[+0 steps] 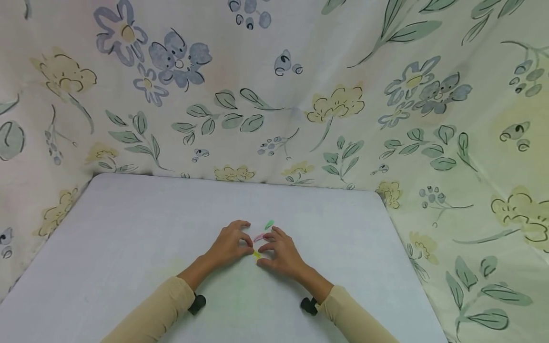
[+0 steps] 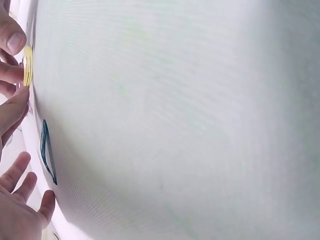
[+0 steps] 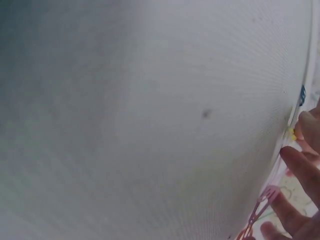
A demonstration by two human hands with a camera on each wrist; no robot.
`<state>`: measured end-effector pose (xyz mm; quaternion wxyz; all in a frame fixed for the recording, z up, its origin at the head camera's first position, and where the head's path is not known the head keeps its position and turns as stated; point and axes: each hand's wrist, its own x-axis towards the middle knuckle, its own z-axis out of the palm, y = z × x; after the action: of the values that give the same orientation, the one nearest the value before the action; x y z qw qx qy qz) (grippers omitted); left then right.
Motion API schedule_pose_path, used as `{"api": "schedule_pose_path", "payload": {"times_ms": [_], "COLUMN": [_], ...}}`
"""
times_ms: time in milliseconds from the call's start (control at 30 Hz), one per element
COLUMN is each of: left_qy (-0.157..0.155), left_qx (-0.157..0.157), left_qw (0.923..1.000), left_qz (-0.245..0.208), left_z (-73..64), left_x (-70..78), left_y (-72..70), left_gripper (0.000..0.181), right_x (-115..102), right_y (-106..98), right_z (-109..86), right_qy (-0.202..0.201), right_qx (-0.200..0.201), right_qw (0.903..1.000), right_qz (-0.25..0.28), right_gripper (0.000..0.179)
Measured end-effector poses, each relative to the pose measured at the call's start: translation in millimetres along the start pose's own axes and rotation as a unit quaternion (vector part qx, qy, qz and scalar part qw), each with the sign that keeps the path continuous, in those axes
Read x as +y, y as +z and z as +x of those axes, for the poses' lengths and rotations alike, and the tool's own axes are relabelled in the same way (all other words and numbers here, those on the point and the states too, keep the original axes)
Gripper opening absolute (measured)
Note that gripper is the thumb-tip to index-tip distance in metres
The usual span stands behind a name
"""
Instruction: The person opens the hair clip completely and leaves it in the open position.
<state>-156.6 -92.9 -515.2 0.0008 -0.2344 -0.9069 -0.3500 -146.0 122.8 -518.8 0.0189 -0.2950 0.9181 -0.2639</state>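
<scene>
In the middle of the table (image 1: 128, 238) both hands meet over a yellow hair clip (image 1: 257, 254). My left hand (image 1: 231, 245) pinches one end of this clip (image 2: 28, 70) between thumb and finger. Around its other end, the thumb and index finger of my right hand (image 1: 280, 252) are spread apart. A pink hair clip (image 1: 259, 237) lies by the right fingertips; the right wrist view shows that pink clip (image 3: 270, 192) close to a finger. Farther off lies a green clip (image 1: 269, 224). A dark teal clip (image 2: 47, 152) shows near the left fingers.
An orange-red clip (image 3: 244, 233) is partly visible at the lower edge of the right wrist view. Flower-patterned cloth (image 1: 240, 114) hangs behind the table and along its sides. Dark wrist cameras (image 1: 197, 304) are strapped at the beige sleeves (image 1: 158, 305).
</scene>
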Motion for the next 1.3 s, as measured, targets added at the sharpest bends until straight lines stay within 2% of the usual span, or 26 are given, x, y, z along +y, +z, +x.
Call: {"api": "schedule_pose_path", "payload": {"times_ms": [233, 467, 700, 1033, 1167, 1300], "left_qy": [-0.009, 0.003, 0.02, 0.026, -0.003, -0.052], "left_qx": [-0.005, 0.006, -0.007, -0.011, -0.016, -0.021], "left_qw": [0.9995, 0.9982, 0.9981, 0.9982, 0.9972, 0.989], "left_qz": [-0.031, -0.059, -0.058, -0.053, -0.074, -0.137], "left_z": [1.0, 1.4, 3.2, 2.8, 4.1, 8.5], "left_x": [-0.1, -5.3, -9.8, -9.9, -8.2, -5.0], "left_y": [-2.4, -2.8, -2.2, -1.4, -3.0, -6.7], "left_gripper": [0.01, 0.01, 0.01, 0.004, 0.005, 0.008], "right_x": [0, 0, 2, 0, 2, 5], "right_y": [-1, -3, -3, -12, -15, -18], "right_z": [1.3, 5.8, 8.8, 9.3, 12.7, 16.4], "right_qy": [0.008, 0.003, -0.001, 0.022, 0.024, 0.05], "right_qx": [-0.005, 0.0, 0.002, 0.004, 0.008, 0.016], "right_qw": [0.9999, 0.9999, 0.9999, 0.9967, 0.9939, 0.9861], "right_qz": [-0.008, -0.011, -0.012, 0.078, 0.107, 0.158], "right_gripper": [0.018, 0.012, 0.008, 0.009, 0.008, 0.009]}}
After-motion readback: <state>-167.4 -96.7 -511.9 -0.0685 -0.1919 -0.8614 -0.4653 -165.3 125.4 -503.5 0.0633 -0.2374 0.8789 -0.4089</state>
